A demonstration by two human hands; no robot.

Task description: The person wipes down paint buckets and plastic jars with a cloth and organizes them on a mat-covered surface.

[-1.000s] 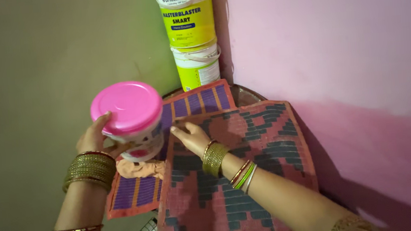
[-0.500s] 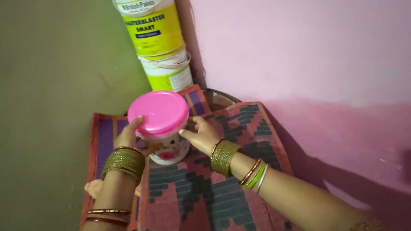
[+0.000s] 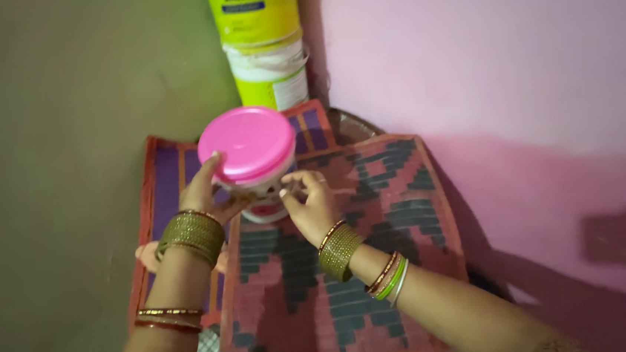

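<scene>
Fingers (image 3: 207,178) of my left hand (image 3: 206,195) curl up around the left side of the white tub (image 3: 259,195), with one fingertip lying against the edge of its pink lid (image 3: 247,142); this hand has hold of the tub. On the other side, my right hand (image 3: 312,206) presses its fingertips against the tub's wall just below the lid, thumb and forefinger close together; I cannot tell whether they pinch something small there or only steady the tub. Between both hands the tub stands upright, lid on. Whether its base rests on the mat or hangs just above it I cannot tell.

Moving outward, a wide gold bangle stack (image 3: 191,236) sits on my left wrist, with thinner red and gold bangles (image 3: 164,318) further up the forearm. My right wrist carries a gold stack (image 3: 339,251) and then green, white and red bangles (image 3: 389,278).

Under the hands lies a red woven mat (image 3: 376,216) with dark stepped patterns, overlapping a purple-striped mat (image 3: 167,169) to the left. Behind them, in the corner, a yellow and white paint bucket (image 3: 269,71) stands beneath a second yellow bucket (image 3: 251,9). A green wall (image 3: 62,106) is to the left, a pink wall (image 3: 505,56) to the right.
</scene>
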